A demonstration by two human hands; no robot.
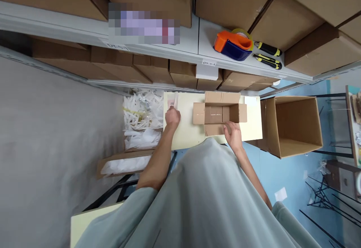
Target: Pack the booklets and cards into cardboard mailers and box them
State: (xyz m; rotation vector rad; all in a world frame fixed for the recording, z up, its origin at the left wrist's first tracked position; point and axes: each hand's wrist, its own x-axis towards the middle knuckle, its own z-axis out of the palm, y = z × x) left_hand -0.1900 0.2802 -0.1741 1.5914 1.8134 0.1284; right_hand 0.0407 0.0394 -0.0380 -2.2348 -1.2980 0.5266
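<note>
My left hand pinches a pinkish packet at the desk's left end; a slack pinch could drop it. My right hand, fingers loosely spread, rests by the open carton's near flap; uneven pressure could shift the carton.

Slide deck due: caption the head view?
Right hand at an open cardboard box, left hand at a pinkish item, pale tabletop beneath.
</note>
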